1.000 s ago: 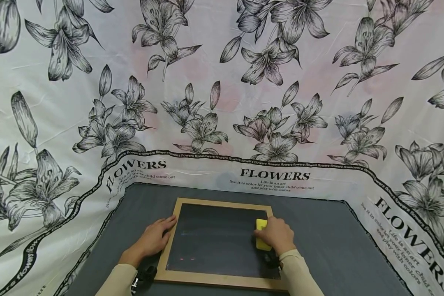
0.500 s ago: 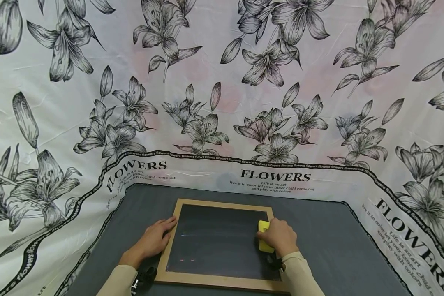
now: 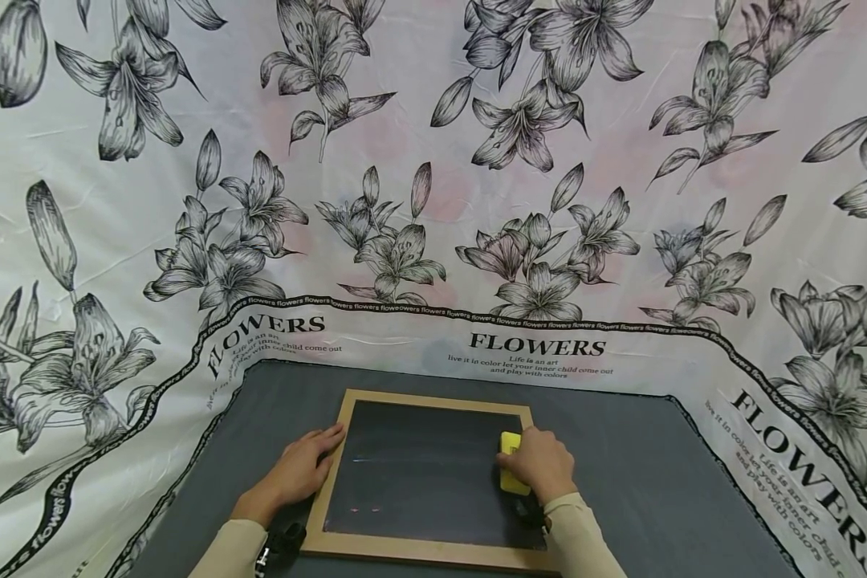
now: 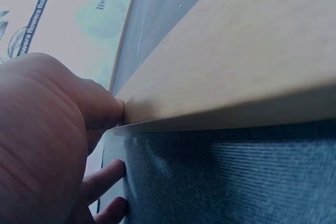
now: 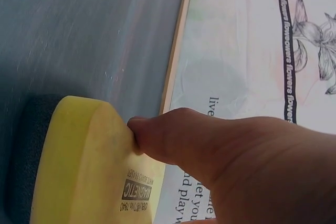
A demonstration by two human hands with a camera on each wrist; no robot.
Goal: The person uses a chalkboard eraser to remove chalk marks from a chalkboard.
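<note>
A blackboard (image 3: 426, 474) in a pale wooden frame (image 3: 433, 549) lies on the grey cloth. My right hand (image 3: 542, 464) grips a yellow magnetic board eraser (image 3: 510, 474) near the board's right side. Its dark felt pad (image 5: 26, 156) faces the board surface in the right wrist view, with my thumb against the yellow body. At the frame's left side rests my left hand (image 3: 298, 470). In the left wrist view a digit touches the wooden edge while other fingers are stretched out low by the cloth. Faint pinkish marks and a thin pale line show on the board's left half.
Grey cloth (image 3: 621, 457) surrounds the board. Behind and at both sides hangs a white sheet (image 3: 405, 337) printed with black lilies and lettering. A dark device (image 3: 286, 539) is strapped at the left wrist, and another (image 3: 529, 509) at the right.
My right hand with the eraser shifted slightly right, then back left, staying by the board's right side. The left hand and the board have kept their places.
</note>
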